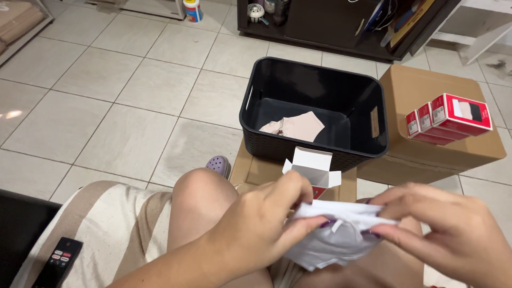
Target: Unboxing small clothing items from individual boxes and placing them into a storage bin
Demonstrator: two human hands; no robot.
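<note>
Both hands (pixel 266 224) (pixel 453 234) pinch white packet (pixel 333 240).

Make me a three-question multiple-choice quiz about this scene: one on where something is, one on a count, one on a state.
1. Where does the beige garment lie?
A. On the floor tiles
B. Inside the black basket
C. On the cardboard box

2. How many red boxes stand on the brown cardboard box?
A. One
B. Three
C. Five

3. What state is the small white and red carton in front of the basket in?
A. Flaps open
B. Taped shut
C. Crushed flat

Answers: 1 B, it rests on the basket's floor. 2 B, three stand side by side. 3 A, its white flaps stand up while the left hand and right hand hold white fabric.
</note>
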